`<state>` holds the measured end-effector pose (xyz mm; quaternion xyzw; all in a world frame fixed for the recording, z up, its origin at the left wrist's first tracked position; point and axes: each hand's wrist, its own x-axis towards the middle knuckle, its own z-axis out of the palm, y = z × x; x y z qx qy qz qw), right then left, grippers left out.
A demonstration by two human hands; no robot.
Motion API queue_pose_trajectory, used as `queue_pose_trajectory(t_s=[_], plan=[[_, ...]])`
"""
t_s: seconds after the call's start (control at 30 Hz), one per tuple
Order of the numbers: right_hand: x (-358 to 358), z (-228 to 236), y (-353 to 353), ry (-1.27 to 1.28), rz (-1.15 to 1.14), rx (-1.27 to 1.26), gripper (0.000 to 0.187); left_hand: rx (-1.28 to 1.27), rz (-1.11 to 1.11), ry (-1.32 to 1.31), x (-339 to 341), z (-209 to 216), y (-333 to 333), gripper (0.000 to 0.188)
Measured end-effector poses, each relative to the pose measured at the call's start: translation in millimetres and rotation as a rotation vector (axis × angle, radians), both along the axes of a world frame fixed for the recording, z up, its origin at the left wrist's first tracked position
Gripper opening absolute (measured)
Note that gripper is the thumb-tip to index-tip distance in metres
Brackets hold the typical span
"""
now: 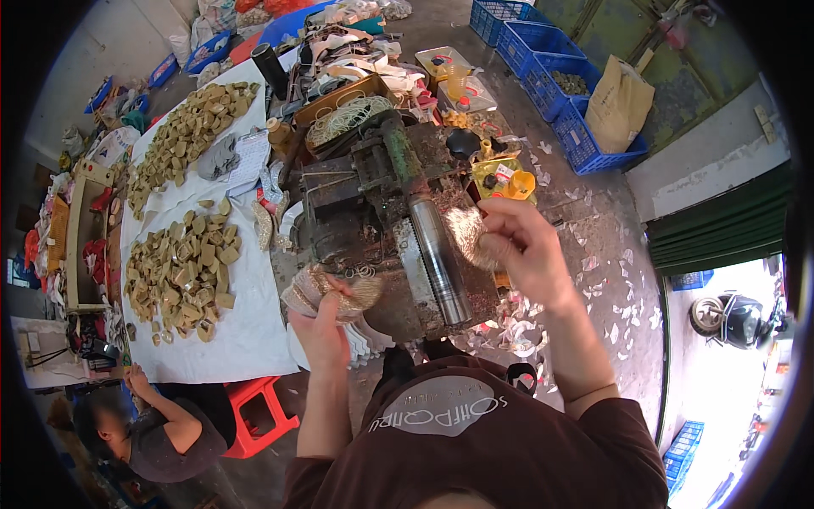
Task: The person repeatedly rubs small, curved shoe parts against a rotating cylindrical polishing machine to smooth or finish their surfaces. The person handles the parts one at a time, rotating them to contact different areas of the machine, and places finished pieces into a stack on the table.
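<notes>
My left hand point(324, 329) is closed around a stack of glittery gold, pale-edged fabric pieces point(307, 293), held left of the machine. Between the fingers and thumb of my right hand point(524, 246) is a single glittery gold fabric piece point(465, 232), just right of the steel roller. The shiny steel roller point(440, 263) sticks out toward me from an old, greasy machine point(356, 191) with a green-painted part. Several small rings or loops point(363, 271) lie by the stack. The fabric pieces' exact kind cannot be made out.
To the left, a white-covered table point(254, 339) carries two heaps of tan blocks point(182, 267). A person point(165, 424) sits near a red stool point(259, 411). Blue crates point(585, 140) stand at the back right. Scraps point(623, 288) litter the floor. A yellow container point(519, 184) stands by the machine.
</notes>
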<state>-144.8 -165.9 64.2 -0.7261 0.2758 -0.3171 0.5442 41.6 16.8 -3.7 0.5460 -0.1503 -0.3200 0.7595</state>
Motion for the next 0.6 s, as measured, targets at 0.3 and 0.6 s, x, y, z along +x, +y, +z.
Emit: queue_pose_trajectory(t_s=[0.3, 0.6], plan=[[-20.4, -67.0, -41.2, 0.691, 0.298, -0.314, 0.006, 0.372, -0.606, -0.945, -28.1, -6.4, -17.0, 0.054], [-6.7, -79.7, -24.6, 0.321, -0.008, -0.388, 0.024, 0.390, -0.487, -0.720, -25.4, -13.4, -8.7, 0.045]])
